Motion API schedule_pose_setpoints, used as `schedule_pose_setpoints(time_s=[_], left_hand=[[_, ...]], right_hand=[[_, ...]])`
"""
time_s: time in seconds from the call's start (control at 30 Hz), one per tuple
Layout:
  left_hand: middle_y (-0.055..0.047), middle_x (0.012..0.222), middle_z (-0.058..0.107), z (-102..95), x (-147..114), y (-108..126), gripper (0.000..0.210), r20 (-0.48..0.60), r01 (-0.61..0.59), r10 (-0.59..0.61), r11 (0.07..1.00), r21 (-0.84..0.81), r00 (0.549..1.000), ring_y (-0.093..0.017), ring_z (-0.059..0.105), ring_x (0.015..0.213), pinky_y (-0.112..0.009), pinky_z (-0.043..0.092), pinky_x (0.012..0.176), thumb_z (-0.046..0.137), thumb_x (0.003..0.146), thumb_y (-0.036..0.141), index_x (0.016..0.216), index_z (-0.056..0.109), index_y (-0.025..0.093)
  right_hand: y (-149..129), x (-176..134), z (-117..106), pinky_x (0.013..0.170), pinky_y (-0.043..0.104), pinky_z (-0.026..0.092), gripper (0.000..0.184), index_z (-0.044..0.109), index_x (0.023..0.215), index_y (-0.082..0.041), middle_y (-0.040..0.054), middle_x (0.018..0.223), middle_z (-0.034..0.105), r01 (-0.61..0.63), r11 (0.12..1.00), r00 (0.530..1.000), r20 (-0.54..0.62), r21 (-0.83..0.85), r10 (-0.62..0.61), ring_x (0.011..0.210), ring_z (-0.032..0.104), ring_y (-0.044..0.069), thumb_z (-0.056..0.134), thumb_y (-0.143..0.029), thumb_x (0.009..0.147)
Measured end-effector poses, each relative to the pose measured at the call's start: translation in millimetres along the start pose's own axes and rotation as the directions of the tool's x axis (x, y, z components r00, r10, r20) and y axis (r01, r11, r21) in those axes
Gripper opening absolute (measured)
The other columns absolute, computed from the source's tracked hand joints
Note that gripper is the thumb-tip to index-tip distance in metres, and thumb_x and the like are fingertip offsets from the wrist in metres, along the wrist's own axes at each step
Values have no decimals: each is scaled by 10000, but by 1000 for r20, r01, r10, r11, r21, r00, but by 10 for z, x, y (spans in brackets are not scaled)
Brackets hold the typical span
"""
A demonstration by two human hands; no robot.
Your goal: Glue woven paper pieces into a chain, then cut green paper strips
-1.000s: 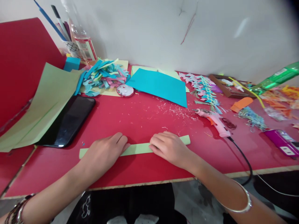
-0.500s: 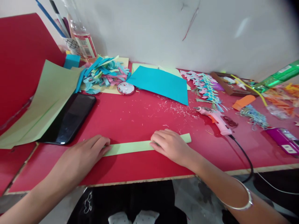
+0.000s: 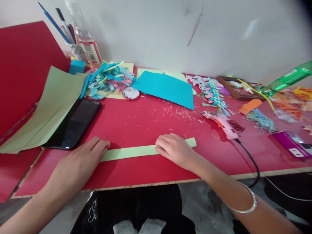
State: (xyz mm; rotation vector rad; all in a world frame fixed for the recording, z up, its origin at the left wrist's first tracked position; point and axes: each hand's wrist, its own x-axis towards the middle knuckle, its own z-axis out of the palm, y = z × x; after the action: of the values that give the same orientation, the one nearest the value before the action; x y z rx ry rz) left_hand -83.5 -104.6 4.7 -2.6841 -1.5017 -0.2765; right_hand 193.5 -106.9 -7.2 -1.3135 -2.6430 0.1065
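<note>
A narrow band of pale green paper (image 3: 133, 152), seemingly folded, lies across the red table near its front edge. My left hand (image 3: 89, 154) is closed on the band's left end, fingers bent and tips partly hidden. Toward the other end, my right hand (image 3: 174, 149) grips the same band with curled fingers, and a short piece sticks out past it on the right. Just beyond my left hand rests a black phone (image 3: 78, 120), partly covered by a larger green sheet (image 3: 52, 107).
Behind lie a blue sheet (image 3: 168, 89), a heap of paper strips (image 3: 107, 79) and a small round dish (image 3: 131, 93). To the right are a pink glue gun (image 3: 221, 123) with a black cord, a purple box (image 3: 291, 144) and a green bottle (image 3: 290, 78). A clear bottle (image 3: 89, 48) stands back left.
My left hand has slid slightly left along the paper band, so a longer stretch shows between my hands. My right hand keeps its place on the band. The camera view shifted a little.
</note>
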Motion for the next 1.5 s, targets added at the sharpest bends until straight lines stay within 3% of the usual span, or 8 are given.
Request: schedule_pose_setpoints(time_s=[0.07, 0.17, 0.27, 0.4, 0.63, 0.9, 1.13, 1.5], left_hand=[[-98, 1019, 606, -9, -19, 98, 355, 69, -57, 50, 992, 112, 996, -256, 572, 892, -355, 422, 694, 281, 829, 69, 1000, 577, 163], [-43, 1229, 527, 66, -39, 358, 434, 10, -233, 233, 969, 83, 972, -223, 477, 1101, -402, 311, 904, 260, 851, 87, 1204, 477, 215], [-2, 1326, 445, 181, -14, 647, 470, -28, -338, 338, 941, -12, 941, -175, 398, 1189, -337, 173, 1025, 325, 871, 424, 1287, 391, 216], [-18, 1387, 346, 221, 40, 817, 629, -16, -363, 362, 931, -31, 932, -176, 264, 1281, -333, 37, 1065, 278, 835, 559, 1329, 322, 173], [-27, 1397, 322, 152, -58, 556, 707, 33, -367, 369, 928, -60, 929, -198, 261, 1286, -371, -38, 1070, 316, 805, 587, 1373, 195, 183], [-40, 1394, 331, 105, -341, 210, 765, 65, -298, 296, 954, 35, 953, -232, 331, 1253, -350, 148, 1052, 411, 777, 559, 1387, 151, 179], [-50, 1410, 297, 135, -443, 158, 813, 55, -268, 264, 961, 72, 963, -250, 328, 1252, -358, 194, 1029, 425, 758, 576, 1392, 124, 166], [-50, 1398, 325, 135, -451, 151, 814, 72, -260, 255, 962, 81, 964, -250, 336, 1249, -378, 178, 1044, 407, 763, 587, 1395, 93, 181]], right_hand=[[-3, 9, -7, 593, 238, 273, 222, 496, 727, -161, 7, 693, 550, 6, 1000, 1000, 5, 7, -6, 625, 481, 112, 359, -234, 886], [-7, 19, -11, 600, 241, 270, 210, 492, 728, -162, 4, 695, 554, 4, 1000, 1000, 1, -1, -4, 639, 488, 115, 370, -235, 882], [-8, 17, -3, 621, 247, 275, 203, 492, 733, -166, 2, 703, 560, -9, 1000, 1000, 1, -9, 9, 655, 496, 120, 379, -247, 881], [2, 6, 14, 632, 245, 279, 223, 493, 736, -167, 5, 702, 557, -29, 999, 1000, 9, 13, 29, 661, 496, 123, 369, -276, 886], [13, -9, 22, 631, 243, 281, 225, 492, 736, -169, 1, 696, 542, -36, 999, 999, 8, 40, 36, 650, 480, 119, 361, -269, 888], [47, -45, 4, 644, 246, 302, 210, 494, 750, -172, 8, 711, 549, -38, 996, 999, 5, 80, 38, 654, 486, 124, 377, -284, 884], [282, -270, -79, 669, 252, 310, 169, 482, 753, -177, 3, 719, 564, -100, 984, 995, -6, 150, 102, 680, 506, 127, 445, -302, 859], [405, -559, -112, 716, 294, 325, 106, 470, 783, -191, 32, 793, 533, -280, 956, 956, -68, 91, 286, 763, 492, 162, 418, -249, 855]])
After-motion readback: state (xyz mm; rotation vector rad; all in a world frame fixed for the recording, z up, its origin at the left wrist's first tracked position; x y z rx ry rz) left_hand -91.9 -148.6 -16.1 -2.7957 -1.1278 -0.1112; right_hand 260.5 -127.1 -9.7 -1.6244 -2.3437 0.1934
